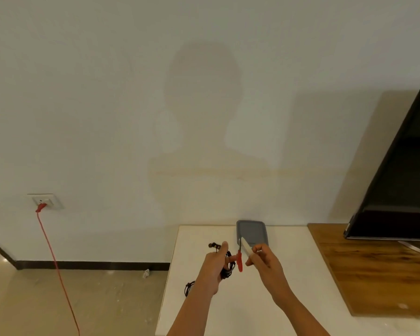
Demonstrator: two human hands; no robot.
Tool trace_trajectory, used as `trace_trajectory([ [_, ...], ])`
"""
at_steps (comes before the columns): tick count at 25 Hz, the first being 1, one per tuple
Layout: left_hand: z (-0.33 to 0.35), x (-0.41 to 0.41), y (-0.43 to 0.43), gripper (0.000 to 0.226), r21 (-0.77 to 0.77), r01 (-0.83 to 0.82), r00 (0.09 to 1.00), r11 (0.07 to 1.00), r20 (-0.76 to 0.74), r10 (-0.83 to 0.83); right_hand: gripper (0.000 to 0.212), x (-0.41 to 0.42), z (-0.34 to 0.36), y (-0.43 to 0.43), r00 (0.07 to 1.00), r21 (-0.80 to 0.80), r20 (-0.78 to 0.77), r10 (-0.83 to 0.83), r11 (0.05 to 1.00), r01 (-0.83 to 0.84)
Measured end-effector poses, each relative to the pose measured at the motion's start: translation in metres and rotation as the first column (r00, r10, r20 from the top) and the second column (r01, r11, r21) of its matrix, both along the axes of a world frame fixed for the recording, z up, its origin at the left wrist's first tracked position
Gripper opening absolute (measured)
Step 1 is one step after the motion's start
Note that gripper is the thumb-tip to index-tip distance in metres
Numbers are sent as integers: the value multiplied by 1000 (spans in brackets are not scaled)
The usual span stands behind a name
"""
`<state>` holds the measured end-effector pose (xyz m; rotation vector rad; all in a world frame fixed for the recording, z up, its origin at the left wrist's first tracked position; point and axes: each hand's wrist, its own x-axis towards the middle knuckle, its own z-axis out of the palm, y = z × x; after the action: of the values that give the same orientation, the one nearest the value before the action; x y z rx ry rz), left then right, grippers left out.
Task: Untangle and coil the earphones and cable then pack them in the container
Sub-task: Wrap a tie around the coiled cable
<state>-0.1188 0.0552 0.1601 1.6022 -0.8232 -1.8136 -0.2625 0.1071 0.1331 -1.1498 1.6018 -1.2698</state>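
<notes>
Above the white table (pixel 289 275), my left hand (pixel 214 267) grips a bundle of dark earphone cord (pixel 229 267); one earbud (pixel 214 245) sticks out past my thumb, and a loop of the cord (pixel 188 288) hangs below my wrist. My right hand (pixel 264 263) pinches a white cable plug (pixel 246 247), and a red connector (pixel 239 260) hangs between the two hands. The grey container (pixel 251 230) lies at the table's far edge, just behind my hands.
A wooden board (pixel 374 267) covers the table's right side and carries a black screen (pixel 403 180). On the left wall a red cord (pixel 56 267) runs from a socket (pixel 44 202) down to the floor.
</notes>
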Motion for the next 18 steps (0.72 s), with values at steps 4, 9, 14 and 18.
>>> trace_trajectory([
  [4, -33, -15, -9, 47, 160, -78, 982, 984, -157, 103, 11, -2, -25, 5, 992, 15, -104, 69, 998, -68],
  [9, -81, -20, -17, 26, 344, -79, 953, 935, -251, 173, 19, -12, -64, 6, 957, 53, -228, 178, 984, -170],
  [14, -122, -26, -21, 20, 295, -223, 961, 929, -91, 260, 17, -19, -100, 2, 872, 79, -459, 170, 985, -151],
  [18, -138, -31, -23, 40, 90, -280, 960, 956, 43, 277, 14, -22, -123, 0, 806, 99, -579, 118, 992, -74],
])
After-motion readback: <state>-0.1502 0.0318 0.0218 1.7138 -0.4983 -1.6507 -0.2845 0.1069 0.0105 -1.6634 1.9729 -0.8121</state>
